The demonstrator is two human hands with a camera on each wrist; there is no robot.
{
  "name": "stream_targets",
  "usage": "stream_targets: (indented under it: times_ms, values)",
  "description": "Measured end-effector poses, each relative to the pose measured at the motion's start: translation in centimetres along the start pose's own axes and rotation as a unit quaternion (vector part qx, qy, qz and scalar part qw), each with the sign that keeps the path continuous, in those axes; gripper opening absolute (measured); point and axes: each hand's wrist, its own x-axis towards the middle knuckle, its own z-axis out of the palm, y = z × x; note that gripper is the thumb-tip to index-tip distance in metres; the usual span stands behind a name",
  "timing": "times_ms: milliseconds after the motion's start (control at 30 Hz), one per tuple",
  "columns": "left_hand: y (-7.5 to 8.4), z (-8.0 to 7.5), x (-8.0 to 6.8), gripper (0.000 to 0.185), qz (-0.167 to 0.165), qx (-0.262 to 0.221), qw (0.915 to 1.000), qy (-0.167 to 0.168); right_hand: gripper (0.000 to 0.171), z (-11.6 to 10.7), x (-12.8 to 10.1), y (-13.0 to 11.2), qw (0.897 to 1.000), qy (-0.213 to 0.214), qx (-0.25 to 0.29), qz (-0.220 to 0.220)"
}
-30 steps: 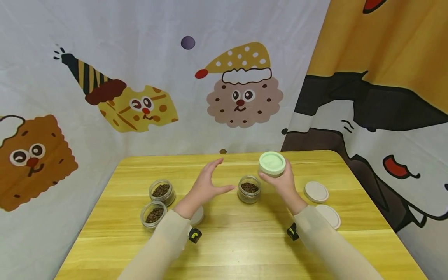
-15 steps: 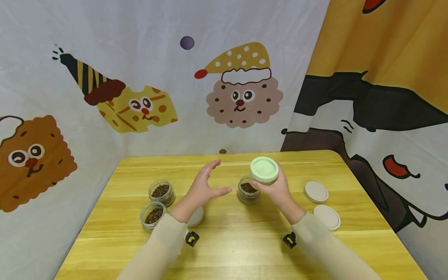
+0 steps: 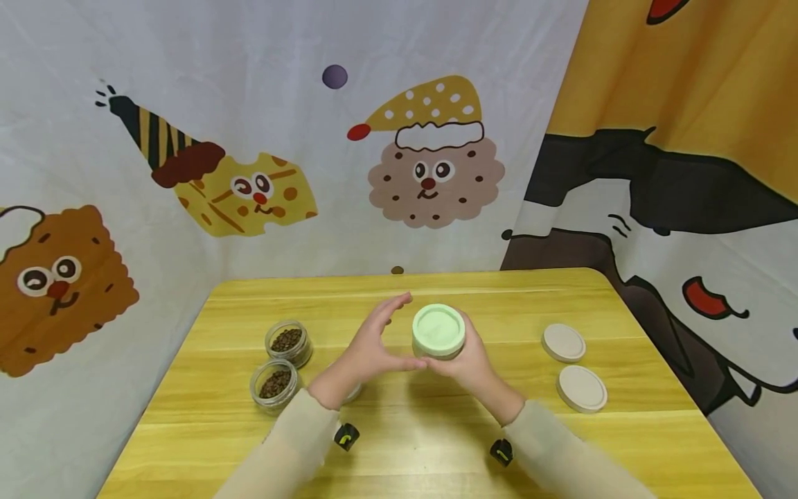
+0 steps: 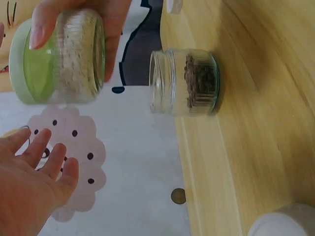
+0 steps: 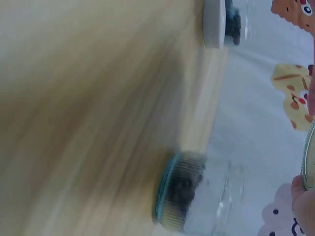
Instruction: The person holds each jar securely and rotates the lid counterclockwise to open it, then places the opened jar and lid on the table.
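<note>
Our right hand (image 3: 469, 362) grips a green-lidded jar (image 3: 438, 331) from below and behind, fingers curled round its glass body, and holds it up off the desk (image 3: 654, 443), near the middle. We judge the low grip leaves the lid free. Our left hand (image 3: 368, 346) is spread, fingers straight and a little apart, just beside the jar on its left; from the head view we cannot tell whether it touches the glass.

Two open jars (image 3: 288, 342) of dark beans stand side by side at the left, and two pale lids (image 3: 564, 342) lie flat at the right, well apart from them. We suppose the lids came off those jars, though that is only a guess.

The left wrist view settles what the head view hides. There the held jar (image 4: 59, 56) plainly hangs in the air, clear of our left hand (image 4: 29, 182), whose fingers are apart from it. A third open jar (image 4: 184, 82) of beans stands on the desk just behind, which the head view covers with our hands. The right wrist view is badly blurred: only a smeared jar (image 5: 184, 196) on the desk and a fingertip show.
</note>
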Motion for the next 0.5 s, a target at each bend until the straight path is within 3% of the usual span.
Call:
stream_targets:
  times_ms: [233,500]
  values:
    - [0.9,0.7,-0.6,0.107,-0.033,0.012,0.999,-0.03,0.095,1.5,-0.7,0.5,0.999,-0.025,0.021,-0.014]
    - [0.6,0.9,-0.7,0.109,-0.035,0.015,0.9985,-0.039,0.095,3.0,-1.1,0.4,0.999,-0.041,0.02,-0.019]
